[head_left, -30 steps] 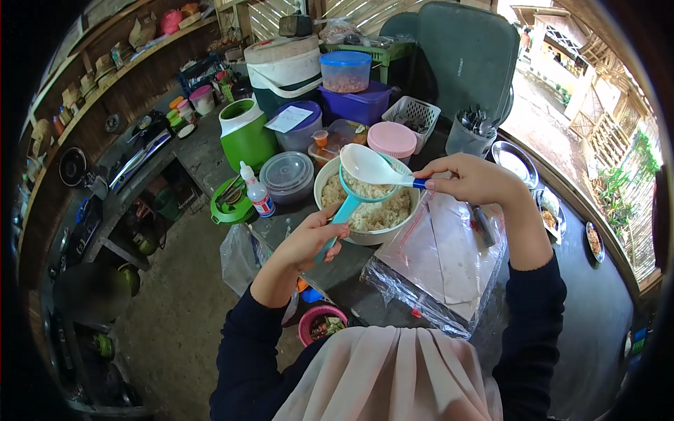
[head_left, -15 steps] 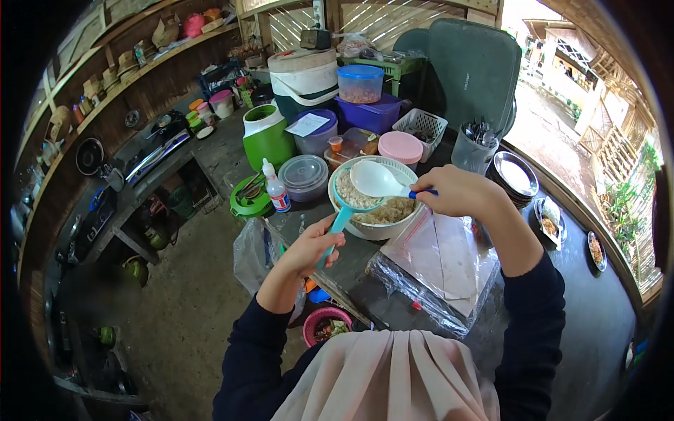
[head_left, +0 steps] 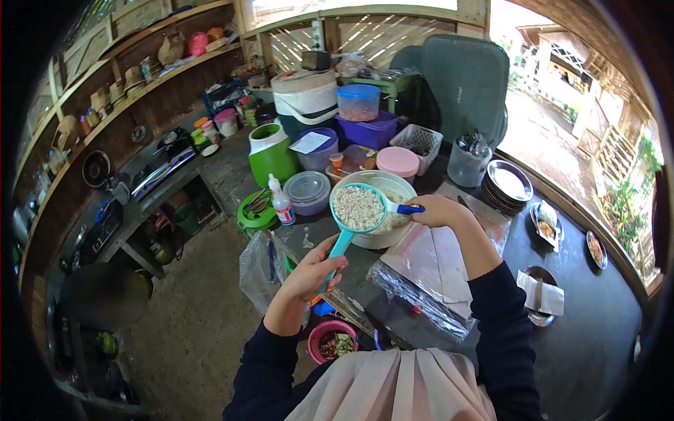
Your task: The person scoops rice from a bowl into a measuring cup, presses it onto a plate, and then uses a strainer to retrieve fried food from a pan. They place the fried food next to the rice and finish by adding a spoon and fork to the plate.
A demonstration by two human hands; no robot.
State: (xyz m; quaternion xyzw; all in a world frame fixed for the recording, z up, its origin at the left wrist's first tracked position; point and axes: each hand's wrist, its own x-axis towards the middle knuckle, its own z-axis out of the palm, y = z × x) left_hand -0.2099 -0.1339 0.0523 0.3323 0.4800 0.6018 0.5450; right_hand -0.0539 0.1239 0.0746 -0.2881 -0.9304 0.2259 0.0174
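scooping rice looks like the step: left hand (head_left: 312, 270) grips the full teal scoop (head_left: 358, 208) over the white bowl (head_left: 382, 237) on the desk (head_left: 583, 330), right hand (head_left: 439, 210) holds a spoon (head_left: 409, 208), and next the scoop needs a level, slow carry.

The dark counter (head_left: 583, 316) bore a white rice bowl (head_left: 379, 240), a green jug (head_left: 270, 156), a clear lidded tub (head_left: 309, 191), stacked metal plates (head_left: 511, 184) and a plastic-wrapped paper pack (head_left: 435, 270).

The spoon (head_left: 411, 209) shows only its blue handle, its bowl hidden behind the rice-filled scoop (head_left: 358, 208)
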